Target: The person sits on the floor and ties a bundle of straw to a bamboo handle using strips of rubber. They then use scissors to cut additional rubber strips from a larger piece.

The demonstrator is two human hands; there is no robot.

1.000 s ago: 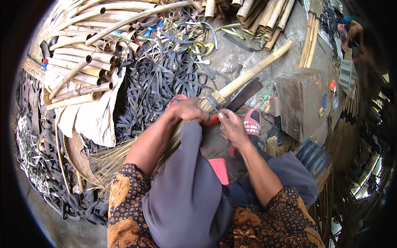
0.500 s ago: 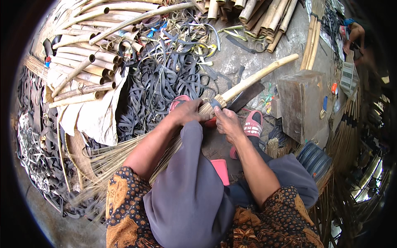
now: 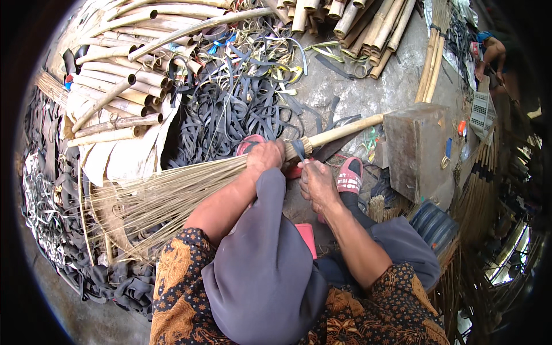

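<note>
A stick broom lies across in front of me, its pale bristles fanned out to the left and its bamboo handle pointing right. My left hand is closed around the bristles just left of where they meet the handle. A dark rubber strip wraps around the bundle at that joint. My right hand is closed on the strip's end, below and right of the joint, with the strip taut between. The handle's far end meets the top of a wooden block.
Loose rubber strips heap beyond the broom, beside stacked bamboo poles. More bamboo lies at the far side. A dark flat blade rests under the handle. My feet wear pink sandals. Another person's arm shows far right.
The broom has turned, its handle end swinging down to the block and its bristles rising at left. My right hand has drawn down from the bundle, pulling the strip out taut.
</note>
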